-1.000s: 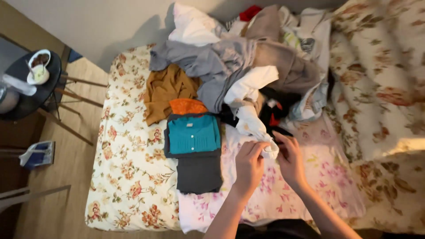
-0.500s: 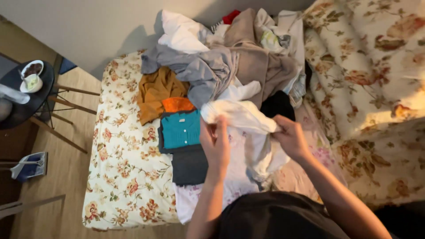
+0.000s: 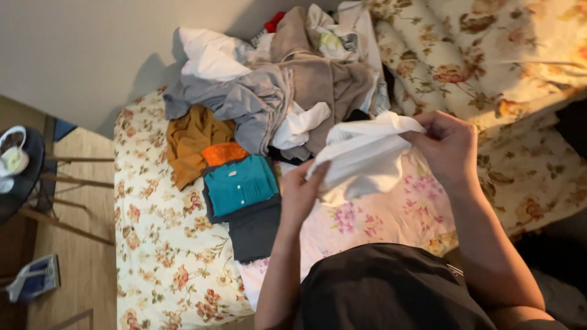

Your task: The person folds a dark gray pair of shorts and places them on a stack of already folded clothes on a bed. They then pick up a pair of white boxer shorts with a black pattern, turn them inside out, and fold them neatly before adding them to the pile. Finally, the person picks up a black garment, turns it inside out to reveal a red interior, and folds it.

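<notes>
A white garment (image 3: 367, 156) is lifted above the bed between both my hands. My left hand (image 3: 301, 192) grips its lower left edge, and my right hand (image 3: 449, 146) pinches its upper right edge. Just left of my left hand sits a folded stack: a teal shirt (image 3: 239, 183) on top of dark folded clothes (image 3: 254, 229). An orange piece (image 3: 223, 153) and a mustard garment (image 3: 189, 137) lie beyond the stack. A heap of unfolded grey, brown and white clothes (image 3: 287, 91) fills the far end of the bed.
The bed has a floral sheet (image 3: 159, 244) and a pink floral cloth (image 3: 397, 214) under my hands. A floral duvet (image 3: 501, 55) is bunched at the right. A dark round table (image 3: 18, 177) with a cup stands on the wooden floor at the left, near the wall.
Both hands lifted the white garment off the bed and drew it up and apart; my right hand moved out to the right. The view came closer to the bed.
</notes>
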